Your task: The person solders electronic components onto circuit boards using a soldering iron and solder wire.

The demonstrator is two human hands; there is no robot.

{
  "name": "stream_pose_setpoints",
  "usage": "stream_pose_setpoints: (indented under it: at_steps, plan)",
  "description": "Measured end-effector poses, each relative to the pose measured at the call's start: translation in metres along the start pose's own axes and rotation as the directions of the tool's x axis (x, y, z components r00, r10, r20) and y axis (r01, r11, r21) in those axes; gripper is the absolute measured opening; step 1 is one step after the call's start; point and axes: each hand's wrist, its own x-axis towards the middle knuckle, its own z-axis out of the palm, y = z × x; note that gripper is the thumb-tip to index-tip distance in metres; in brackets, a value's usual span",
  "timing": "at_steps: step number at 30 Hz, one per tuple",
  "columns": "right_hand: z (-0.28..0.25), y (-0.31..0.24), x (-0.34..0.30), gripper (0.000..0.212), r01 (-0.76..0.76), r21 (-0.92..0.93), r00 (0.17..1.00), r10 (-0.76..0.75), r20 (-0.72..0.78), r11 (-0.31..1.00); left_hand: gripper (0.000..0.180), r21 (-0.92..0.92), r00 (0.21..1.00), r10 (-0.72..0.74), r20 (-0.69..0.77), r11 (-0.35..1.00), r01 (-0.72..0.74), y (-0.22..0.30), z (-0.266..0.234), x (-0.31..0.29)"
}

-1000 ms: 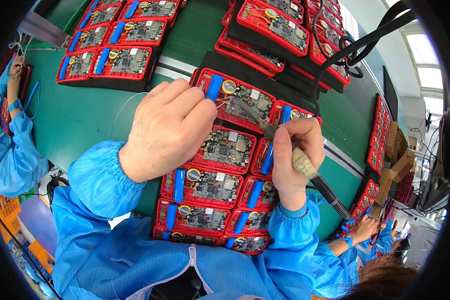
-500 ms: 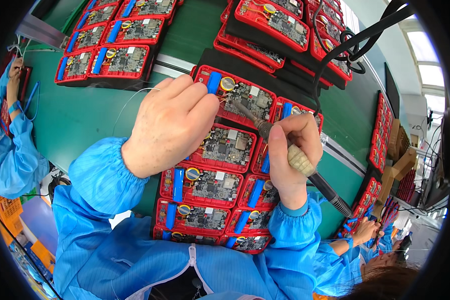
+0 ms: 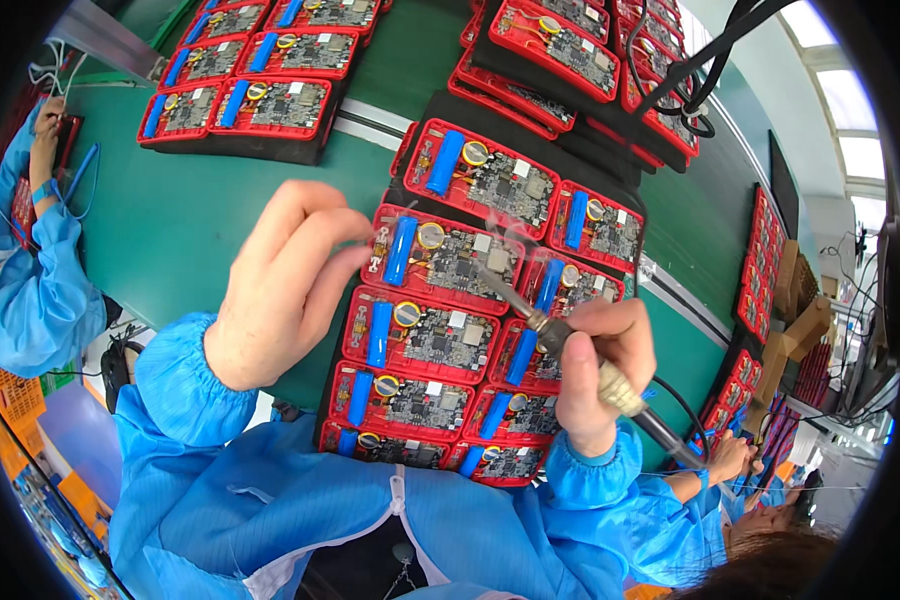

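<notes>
My right hand (image 3: 605, 370) grips a soldering iron (image 3: 540, 325) with a worn wrapping round its handle. Its tip points at the circuit board (image 3: 460, 265) in a red plastic case (image 3: 375, 275), and a wisp of smoke rises nearby. That case also holds a blue cylindrical cell (image 3: 401, 250) and a round yellow-rimmed coin cell (image 3: 430, 236). At the case's left end, my left hand (image 3: 285, 285) is closed in a pinch, thumb and forefinger close together. What lies between those fingertips is too small to make out.
More red cases fill the rows around, one behind (image 3: 490, 175) and several nearer my body. Further cases are stacked on black foam (image 3: 240, 150) at the back left and back right. Black cables (image 3: 710, 60) hang at upper right. Co-workers' arms (image 3: 45, 270) show at both sides.
My left hand has drawn back leftward from the board, and the iron has come nearer to me, from the farther case to the one before it. Smoke now shows.
</notes>
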Motion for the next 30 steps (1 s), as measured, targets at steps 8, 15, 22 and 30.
stream_pose_setpoints:
  at_steps: [8, 15, 22, 30]
  plan:
    - [0.012, 0.013, -0.008, 0.014, -0.042, -0.009, 0.998, 0.042, 0.047, 0.999, 0.018, 0.095, 0.997, 0.060, 0.052, 0.993, -0.065, 0.007, 0.004, -0.021]
    - [0.018, 0.015, -0.004, 0.015, 0.078, -0.103, 0.993, -0.069, 0.092, 0.992, 0.020, 0.126, 0.991, 0.132, 0.036, 0.983, -0.136, 0.014, 0.017, -0.024]
    - [0.020, 0.019, -0.002, 0.015, 0.049, -0.111, 0.996, -0.040, 0.083, 0.993, 0.019, 0.144, 0.988, 0.153, 0.030, 0.977, -0.156, 0.010, 0.020, -0.021]
    - [0.022, 0.020, -0.001, 0.016, 0.066, -0.100, 0.995, -0.059, 0.078, 0.993, 0.019, 0.137, 0.987, 0.152, 0.054, 0.978, -0.158, 0.012, 0.020, -0.019]
